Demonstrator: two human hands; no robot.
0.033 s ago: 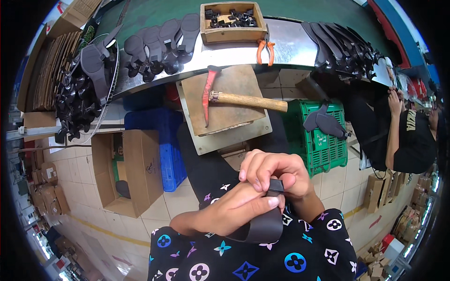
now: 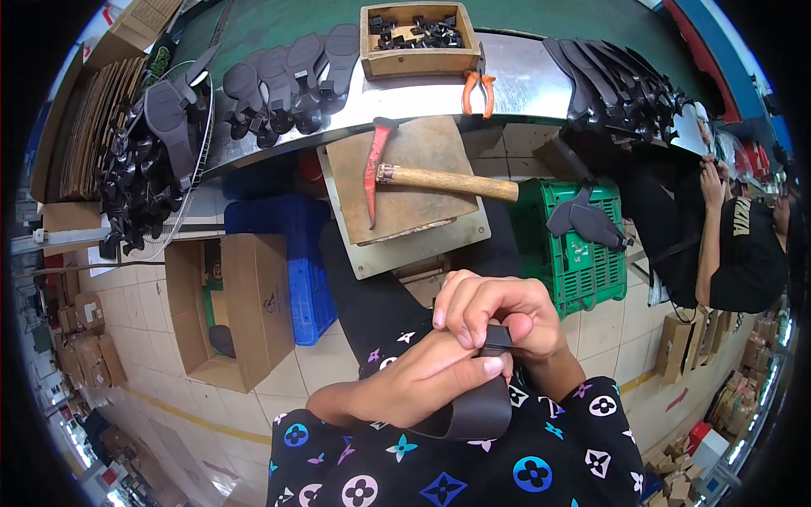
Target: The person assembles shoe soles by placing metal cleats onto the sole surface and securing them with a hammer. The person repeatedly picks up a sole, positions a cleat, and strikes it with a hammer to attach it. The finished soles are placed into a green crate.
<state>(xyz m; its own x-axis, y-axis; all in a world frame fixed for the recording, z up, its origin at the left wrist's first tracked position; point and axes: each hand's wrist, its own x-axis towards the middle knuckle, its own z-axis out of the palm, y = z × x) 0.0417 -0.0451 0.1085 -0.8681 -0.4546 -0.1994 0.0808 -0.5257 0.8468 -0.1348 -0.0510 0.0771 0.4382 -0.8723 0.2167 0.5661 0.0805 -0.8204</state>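
Close to my body, my left hand (image 2: pixel 422 384) is wrapped round a dark heeled shoe sole (image 2: pixel 481 412), its broad end hanging below the fingers. My right hand (image 2: pixel 498 311) closes over the heel end from above, fingers bent and thumb against a small black block (image 2: pixel 497 336) at the top. Whether that block is a separate heel tip or the heel's own end, I cannot tell. Beyond my hands, a red-headed hammer (image 2: pixel 422 178) with a wooden handle lies on a brown board (image 2: pixel 422 224).
On the metal bench edge are a wooden box (image 2: pixel 422 62) of small black pieces, orange-handled pliers (image 2: pixel 478 91) and rows of heeled soles (image 2: pixel 291 76). A wire basket (image 2: pixel 203 144) holds more. A cardboard box (image 2: pixel 262 313), blue crate (image 2: pixel 311 287) and green crate (image 2: pixel 583 270) flank my legs. A co-worker (image 2: pixel 735 245) sits right.
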